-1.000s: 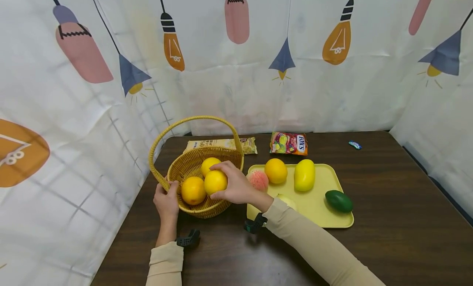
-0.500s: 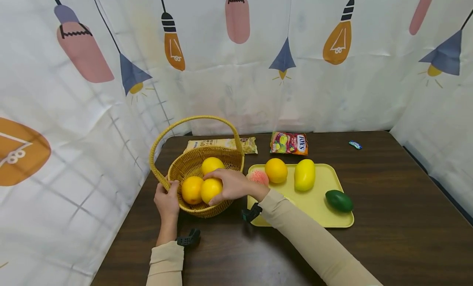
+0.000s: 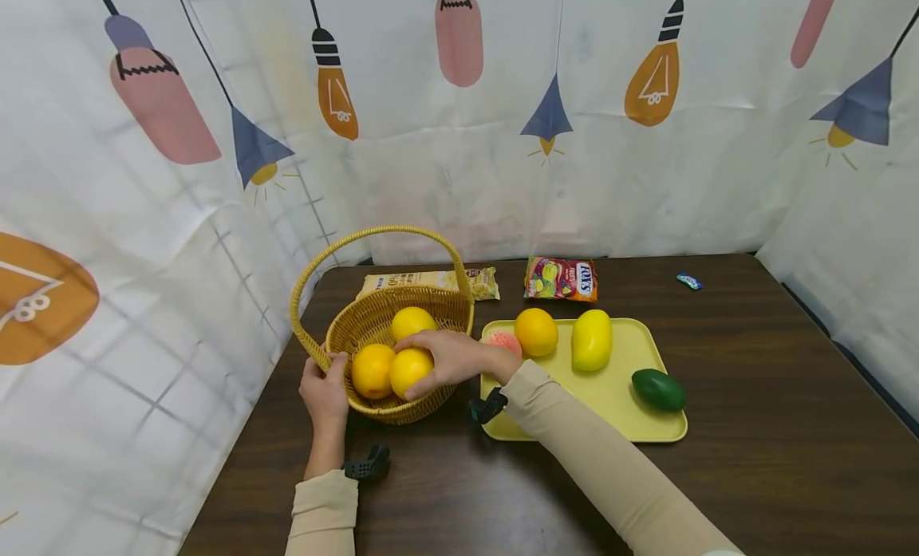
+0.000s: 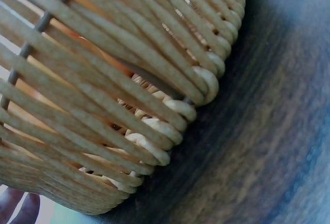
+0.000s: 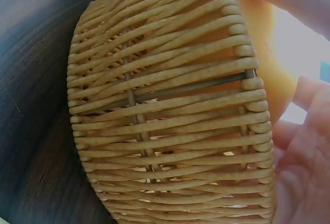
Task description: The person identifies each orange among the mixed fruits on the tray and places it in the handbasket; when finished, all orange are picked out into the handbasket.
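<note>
A woven yellow basket point(image 3: 393, 415) with a tall arched handle stands on the table at left of centre. My left hand point(image 3: 325, 392) grips its left rim near the handle's foot, thumb on top. Inside, my right hand point(image 3: 454, 358) holds an orange point(image 3: 411, 372), thumb and fingers around its right side. Two more oranges lie beside it, a left orange point(image 3: 372, 371) and a back orange point(image 3: 413, 322). In the right wrist view, fingers flank an orange point(image 5: 281, 87) above the basket wall point(image 5: 175, 131). The left wrist view is mostly basket weave point(image 4: 118, 95).
Right of the basket, a yellow tray point(image 3: 603, 416) bears an orange point(image 3: 535, 332), a mango point(image 3: 592, 341), an avocado point(image 3: 658, 390) and a half-hidden peach point(image 3: 505, 343). Behind lie a beige snack packet point(image 3: 484, 283), a red candy bag point(image 3: 561, 279) and a small blue wrapper point(image 3: 689, 281).
My right hand has lowered the orange into the basket, down and slightly left, uncovering more of the back orange. Hardly anything moved in the last half second. My left hand stays on the rim.
</note>
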The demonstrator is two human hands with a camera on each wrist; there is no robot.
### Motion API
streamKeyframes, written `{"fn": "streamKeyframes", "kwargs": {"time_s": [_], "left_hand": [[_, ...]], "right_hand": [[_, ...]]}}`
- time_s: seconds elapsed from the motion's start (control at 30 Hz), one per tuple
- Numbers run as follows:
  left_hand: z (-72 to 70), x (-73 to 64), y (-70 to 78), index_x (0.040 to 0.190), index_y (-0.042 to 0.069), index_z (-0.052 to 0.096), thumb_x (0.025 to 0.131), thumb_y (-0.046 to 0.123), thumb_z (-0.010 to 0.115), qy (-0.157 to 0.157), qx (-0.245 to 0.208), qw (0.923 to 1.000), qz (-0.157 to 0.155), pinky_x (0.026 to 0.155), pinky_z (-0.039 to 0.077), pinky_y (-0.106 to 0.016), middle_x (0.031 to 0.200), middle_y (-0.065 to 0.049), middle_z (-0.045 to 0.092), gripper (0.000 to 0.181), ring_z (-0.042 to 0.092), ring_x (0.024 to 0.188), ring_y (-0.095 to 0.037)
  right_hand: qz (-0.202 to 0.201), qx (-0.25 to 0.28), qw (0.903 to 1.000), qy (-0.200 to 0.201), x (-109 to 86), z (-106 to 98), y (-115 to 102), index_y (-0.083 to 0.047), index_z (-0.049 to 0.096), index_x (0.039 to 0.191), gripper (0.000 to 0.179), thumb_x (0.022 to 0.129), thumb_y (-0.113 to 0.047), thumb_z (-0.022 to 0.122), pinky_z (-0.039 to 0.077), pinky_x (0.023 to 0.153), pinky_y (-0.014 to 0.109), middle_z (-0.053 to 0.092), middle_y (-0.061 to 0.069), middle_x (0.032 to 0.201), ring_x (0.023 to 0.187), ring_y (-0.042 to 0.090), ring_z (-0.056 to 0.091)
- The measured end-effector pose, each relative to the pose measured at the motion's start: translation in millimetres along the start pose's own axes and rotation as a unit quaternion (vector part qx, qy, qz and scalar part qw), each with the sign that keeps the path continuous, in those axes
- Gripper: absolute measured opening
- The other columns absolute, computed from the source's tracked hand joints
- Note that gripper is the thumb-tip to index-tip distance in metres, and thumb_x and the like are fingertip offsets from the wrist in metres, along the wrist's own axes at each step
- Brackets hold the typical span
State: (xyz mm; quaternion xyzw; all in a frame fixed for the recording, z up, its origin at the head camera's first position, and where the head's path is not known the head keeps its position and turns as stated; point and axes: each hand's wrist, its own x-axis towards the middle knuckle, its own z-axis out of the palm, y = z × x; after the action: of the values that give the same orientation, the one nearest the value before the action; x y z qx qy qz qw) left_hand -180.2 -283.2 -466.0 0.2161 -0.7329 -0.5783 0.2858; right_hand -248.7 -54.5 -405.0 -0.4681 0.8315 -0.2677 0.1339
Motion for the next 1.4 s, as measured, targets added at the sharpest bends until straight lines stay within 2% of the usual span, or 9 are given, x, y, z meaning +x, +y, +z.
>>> {"fn": "streamKeyframes", "kwargs": {"time_s": [0.2, 0.33, 0.57, 0.8, 1.0, 1.2, 1.27, 1.4], "left_hand": [[-0.7, -0.9, -2.0, 0.114, -0.001, 0.060, 0.095, 0.032, 0.061, -0.001, 0.004, 1.0000, 0.003, 0.078, 0.037, -0.030, 0.125, -0.013, 0.061, 0.038, 0.048, 0.089, -0.017], [-1.0, -1.4, -3.4, 0.114, 0.000, 0.060, 0.095, 0.031, 0.061, -0.002, 0.006, 1.0000, -0.001, 0.078, 0.037, -0.030, 0.124, -0.013, 0.061, 0.037, 0.048, 0.089, -0.017], [-0.8, -1.2, -5.8, 0.113, 0.000, 0.060, 0.095, 0.031, 0.061, -0.002, 0.011, 0.9999, -0.002, 0.079, 0.038, -0.029, 0.126, -0.012, 0.061, 0.036, 0.049, 0.091, -0.017], [-2.1, -2.7, -6.9, 0.114, 0.000, 0.061, 0.094, 0.031, 0.062, 0.001, 0.014, 0.9999, -0.008, 0.076, 0.039, -0.026, 0.123, -0.013, 0.062, 0.036, 0.049, 0.090, -0.017], [-2.0, -1.7, -5.1, 0.113, 0.001, 0.062, 0.095, 0.032, 0.062, 0.001, 0.016, 0.9999, -0.006, 0.070, 0.040, -0.020, 0.118, -0.010, 0.063, 0.036, 0.050, 0.086, -0.016], [0.8, 1.5, -2.5, 0.117, 0.002, 0.061, 0.095, 0.036, 0.061, -0.016, 0.016, 0.9997, -0.002, 0.067, 0.040, -0.018, 0.118, -0.009, 0.061, 0.041, 0.050, 0.084, -0.015], [0.9, 1.8, -1.7, 0.119, 0.002, 0.061, 0.096, 0.036, 0.060, -0.020, 0.014, 0.9997, -0.002, 0.065, 0.041, -0.018, 0.118, -0.010, 0.061, 0.041, 0.051, 0.083, -0.015], [0.9, 1.7, -1.1, 0.119, 0.002, 0.061, 0.096, 0.035, 0.060, -0.018, 0.009, 0.9998, 0.000, 0.063, 0.041, -0.017, 0.120, -0.011, 0.062, 0.041, 0.051, 0.082, -0.017]], "right_hand": [[0.018, -0.040, 0.9990, -0.008, 1.6, 1.7, -2.6, -0.021, 0.053, 0.139, 0.071, 0.080, -0.056, 0.072, 0.044, 0.088, 0.031, 0.056, -0.004, 0.133, 0.109, 0.013, 0.053], [0.021, -0.042, 0.9987, -0.019, 2.2, 1.0, -3.3, -0.018, 0.054, 0.139, 0.070, 0.081, -0.052, 0.073, 0.043, 0.090, 0.031, 0.056, -0.003, 0.134, 0.112, 0.014, 0.053], [0.015, 0.024, 0.9996, -0.009, 0.5, -1.5, 3.7, -0.014, 0.051, 0.142, 0.075, 0.080, -0.047, 0.078, 0.042, 0.097, 0.031, 0.054, -0.001, 0.139, 0.119, 0.015, 0.051], [-0.013, 0.082, 0.9965, 0.003, -7.6, -2.4, 8.0, -0.010, 0.050, 0.141, 0.067, 0.086, -0.039, 0.074, 0.039, 0.103, 0.031, 0.053, 0.003, 0.141, 0.127, 0.017, 0.048], [-0.024, 0.157, 0.9864, 0.043, -35.3, -11.7, 7.3, -0.011, 0.050, 0.141, 0.057, 0.092, -0.034, 0.068, 0.035, 0.109, 0.035, 0.050, -0.001, 0.143, 0.135, 0.017, 0.043], [-0.029, 0.234, 0.9617, 0.140, -83.2, -37.7, 18.5, -0.016, 0.054, 0.137, 0.045, 0.095, -0.022, 0.066, 0.035, 0.109, 0.043, 0.052, 0.002, 0.140, 0.136, 0.023, 0.043], [-0.022, 0.248, 0.9542, 0.166, -98.8, -45.1, 24.5, -0.017, 0.054, 0.136, 0.043, 0.095, -0.020, 0.065, 0.035, 0.110, 0.043, 0.054, 0.003, 0.139, 0.134, 0.024, 0.045], [0.003, 0.246, 0.9499, 0.192, -125.4, -57.8, 36.5, -0.015, 0.054, 0.137, 0.043, 0.096, -0.020, 0.063, 0.034, 0.110, 0.044, 0.054, 0.003, 0.138, 0.134, 0.025, 0.045]]}}
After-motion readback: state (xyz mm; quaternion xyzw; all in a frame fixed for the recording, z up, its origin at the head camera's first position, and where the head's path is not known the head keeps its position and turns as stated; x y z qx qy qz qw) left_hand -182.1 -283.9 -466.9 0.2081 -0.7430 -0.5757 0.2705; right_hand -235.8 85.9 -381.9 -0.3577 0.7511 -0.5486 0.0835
